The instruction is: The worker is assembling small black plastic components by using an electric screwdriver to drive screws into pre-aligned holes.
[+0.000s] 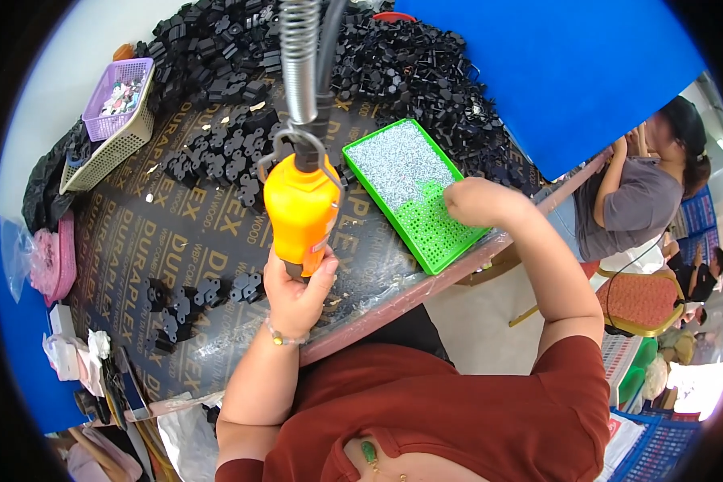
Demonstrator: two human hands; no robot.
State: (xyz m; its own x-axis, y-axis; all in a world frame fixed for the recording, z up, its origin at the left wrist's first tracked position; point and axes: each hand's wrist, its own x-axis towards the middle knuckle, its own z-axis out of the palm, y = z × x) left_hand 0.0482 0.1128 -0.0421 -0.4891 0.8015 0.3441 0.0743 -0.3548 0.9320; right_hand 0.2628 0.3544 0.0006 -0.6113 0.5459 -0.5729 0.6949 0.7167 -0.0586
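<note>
My left hand (296,299) is wrapped round the lower end of an orange electric screwdriver (301,201), which hangs upright from a coiled metal spring (299,64). At the right, a green perforated tray (438,261) lies slanted near the table edge, with many tiny silver screws (398,161) heaped in its far half. Over the tray's right rim, my right hand (478,202) has its fingers bent together at the edge of the screws. Whatever those fingertips hold is too small or hidden to make out. Several black plastic parts (185,301) lie left of my left hand.
A large pile of black parts (217,48) covers the table's far side, with more black parts (229,149) spread nearer. Purple basket (96,120) and pink basket (64,257) stand left. A blue panel (570,72) rises far right; beside it sits another person (635,193).
</note>
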